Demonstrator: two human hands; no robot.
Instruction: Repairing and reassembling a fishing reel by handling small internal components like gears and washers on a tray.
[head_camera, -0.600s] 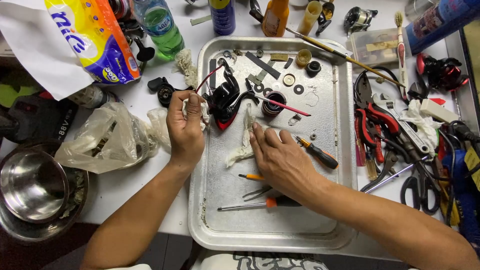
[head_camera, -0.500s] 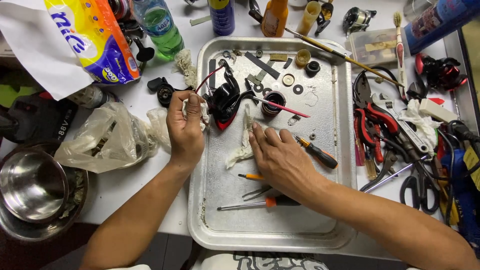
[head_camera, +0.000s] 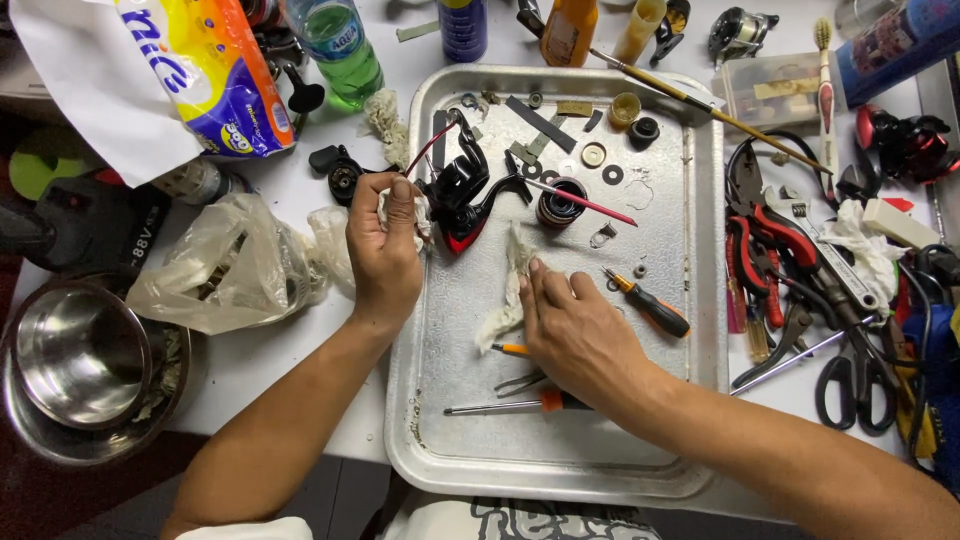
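The left hand (head_camera: 385, 250) sits at the left edge of a big metal tray (head_camera: 690, 300). Its fingers curl around a small wad of white tissue, and the fingertips touch the black and red fishing reel (head_camera: 462, 190). The reel stands on the tray, near the top left part of it.

The right hand (head_camera: 575, 325) lies flat and open on the tray. It holds nothing tight. Its fingers press down on a twisted white rag (head_camera: 508, 295) that lies just below the reel. A small orange pen tip (head_camera: 510, 349) pokes out from under this hand.

Just to the right of the hand lies a little screwdriver (head_camera: 650, 305) with an orange and black handle. Below the hand lie metal tweezers (head_camera: 520, 383) and a thin metal tool with an orange band (head_camera: 505, 405). Near the reel stands a small round black spool (head_camera: 560, 203) with a pink stick across it. Small rings and washers lie near the top of the tray.

To the right of the tray lie red pliers (head_camera: 775, 235) and black scissors (head_camera: 850, 375). To the left sit a crumpled plastic bag (head_camera: 230, 265) and a shiny steel bowl (head_camera: 75, 360). A green bottle (head_camera: 340, 45) stands at the top.
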